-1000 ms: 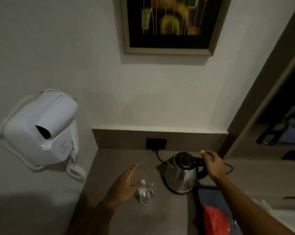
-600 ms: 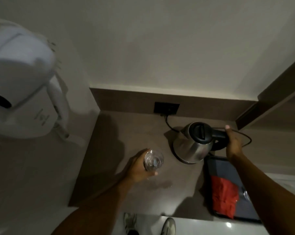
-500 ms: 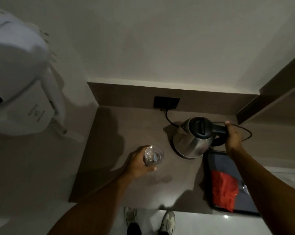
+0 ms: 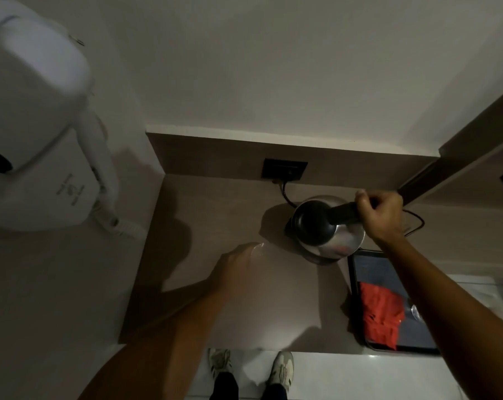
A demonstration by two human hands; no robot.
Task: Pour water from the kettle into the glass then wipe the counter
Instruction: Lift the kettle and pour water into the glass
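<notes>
A steel kettle (image 4: 338,243) with a black lid is tilted toward the left above its base on the brown counter (image 4: 204,215). My right hand (image 4: 381,216) is closed around the kettle's black handle. My left hand (image 4: 233,272) wraps a clear glass (image 4: 258,249), which is blurred; only its rim shows past my fingers, just left of the kettle's spout side. A red cloth (image 4: 380,316) lies on a dark tray (image 4: 371,262) at the right.
A white wall-mounted hair dryer (image 4: 33,116) hangs at the left. A black socket (image 4: 284,169) sits in the back panel, with the kettle's cord running from it. The counter's front edge is near my shoes (image 4: 282,368). A wooden frame stands at the right.
My right hand has lifted and tipped the kettle leftward toward the glass. My left hand moved the glass up and right, closer to the kettle. The view tilted further down.
</notes>
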